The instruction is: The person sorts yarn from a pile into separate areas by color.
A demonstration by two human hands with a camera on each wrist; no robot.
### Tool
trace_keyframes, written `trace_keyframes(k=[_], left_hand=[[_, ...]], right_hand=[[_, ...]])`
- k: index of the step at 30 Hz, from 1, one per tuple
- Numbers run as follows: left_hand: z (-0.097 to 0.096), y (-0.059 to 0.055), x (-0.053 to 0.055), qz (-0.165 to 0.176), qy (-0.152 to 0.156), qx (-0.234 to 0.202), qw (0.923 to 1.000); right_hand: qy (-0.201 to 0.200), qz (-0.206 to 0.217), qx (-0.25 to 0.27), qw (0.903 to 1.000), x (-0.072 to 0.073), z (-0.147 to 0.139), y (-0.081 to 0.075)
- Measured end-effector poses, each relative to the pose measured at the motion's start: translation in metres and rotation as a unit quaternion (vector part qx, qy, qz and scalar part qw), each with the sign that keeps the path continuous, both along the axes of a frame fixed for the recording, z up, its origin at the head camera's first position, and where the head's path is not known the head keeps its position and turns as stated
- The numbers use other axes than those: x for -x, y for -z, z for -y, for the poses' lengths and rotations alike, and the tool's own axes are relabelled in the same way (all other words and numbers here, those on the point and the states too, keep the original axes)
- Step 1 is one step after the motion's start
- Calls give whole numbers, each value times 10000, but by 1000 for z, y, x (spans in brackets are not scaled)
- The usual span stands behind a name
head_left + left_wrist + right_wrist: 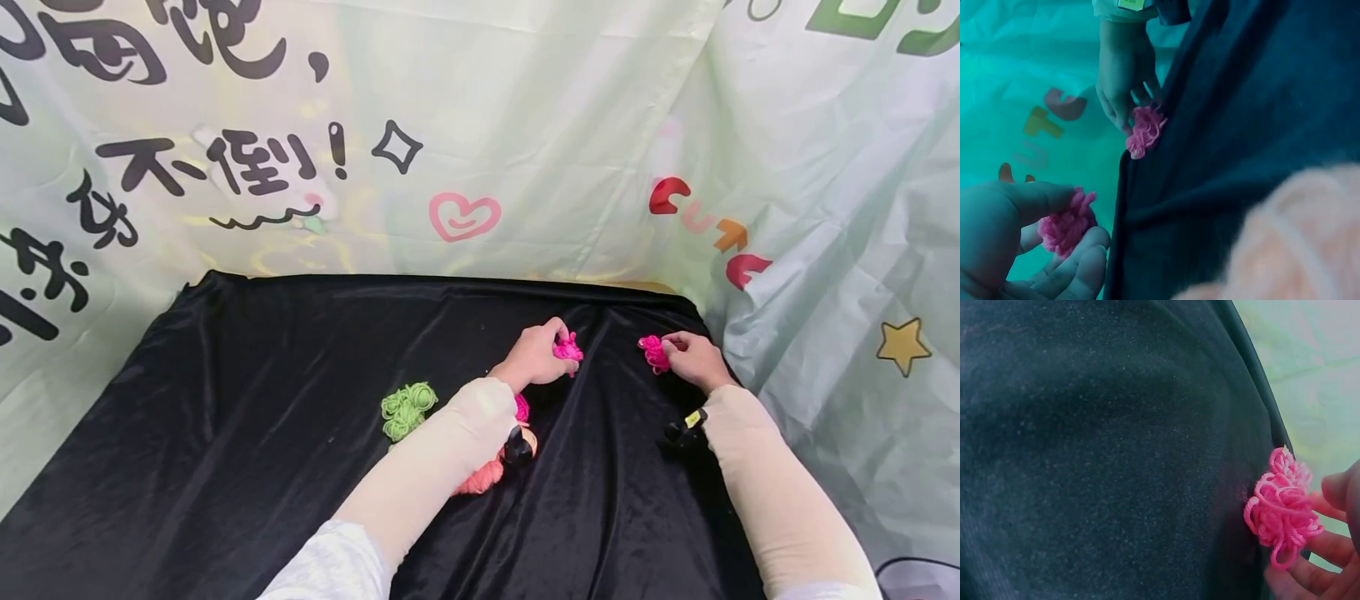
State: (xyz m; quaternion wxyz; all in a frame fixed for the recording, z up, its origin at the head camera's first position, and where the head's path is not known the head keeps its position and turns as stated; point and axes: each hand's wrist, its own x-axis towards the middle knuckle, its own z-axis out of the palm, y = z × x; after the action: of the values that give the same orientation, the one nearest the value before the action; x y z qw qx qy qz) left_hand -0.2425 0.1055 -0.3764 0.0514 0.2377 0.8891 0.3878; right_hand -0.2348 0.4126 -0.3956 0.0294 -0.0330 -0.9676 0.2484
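- A table draped in black cloth (247, 433) is seen from above, backed by a printed pale curtain (540, 142).
- A compact pink yarn bundle (568, 348) is pinched between the thumb and fingers of the left hand (534, 354), over the table's far right part.
- A looser, loopy pink bundle (1284, 515) is pinched at one side by the right hand (697, 360), near the cloth's right edge; whether the cloth is touched by it cannot be told.
- Green yarn (406, 410) is set beside the left forearm (431, 454); coral yarn (482, 478) and another magenta piece (522, 408) are partly hidden by it.
- The right-hand bundle could be dropped over the edge, it is judged, because it is gripped only at its side.
- Its open loops could be caught on fingers and pulled into a tangle.
- The partly hidden yarn could be dragged or scattered if the left forearm were swept low.
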Motion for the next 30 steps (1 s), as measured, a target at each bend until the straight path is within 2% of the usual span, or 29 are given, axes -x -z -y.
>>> trace_keyframes(k=[4, 6, 11, 14, 17, 18, 19, 20, 22, 24, 26, 27, 30], left_hand=[[-11, 3, -3, 596, -269, -544, 9964], [-16, 6, -3, 780, -397, -693, 9938], [-24, 10, -1, 653, -696, -477, 9943], [-29, 13, 0, 643, -848, -491, 9931], [-36, 16, 0, 1093, -963, -1054, 9837], [-39, 18, 0, 1360, -992, -1359, 9763], [-43, 19, -1, 1677, -1018, -1725, 9653], [-46, 20, -2, 2025, -1052, -2115, 9504], [-51, 23, -3, 2692, -1092, -2876, 9126], [-56, 25, -4, 3180, -1128, -3448, 8759], [-60, 26, -5, 3468, -1155, -3819, 8488], [-61, 26, -5, 3558, -1172, -3941, 8392], [-66, 29, -3, 3738, -1222, -4091, 8234]], right_hand=[[1, 5, -2, 10000, -1, 1, 4], [16, 8, -3, 10000, 0, 1, 5], [55, -51, 3, 10000, 2, 1, 8], [80, -94, -17, 9999, 2, 1, 9], [109, -91, 12, 9999, 1, 1, 9], [127, -88, 40, 9999, 1, 2, 9], [137, -79, 49, 9999, 1, 2, 10], [147, -66, 55, 9999, 0, 3, 10], [183, -42, 85, 9998, -1, 3, 10], [226, -51, 111, 9997, -2, 4, 10], [259, -70, 126, 9996, -2, 5, 10], [275, -85, 133, 9995, -2, 5, 9], [242, -129, 107, 9996, -1, 5, 8]])
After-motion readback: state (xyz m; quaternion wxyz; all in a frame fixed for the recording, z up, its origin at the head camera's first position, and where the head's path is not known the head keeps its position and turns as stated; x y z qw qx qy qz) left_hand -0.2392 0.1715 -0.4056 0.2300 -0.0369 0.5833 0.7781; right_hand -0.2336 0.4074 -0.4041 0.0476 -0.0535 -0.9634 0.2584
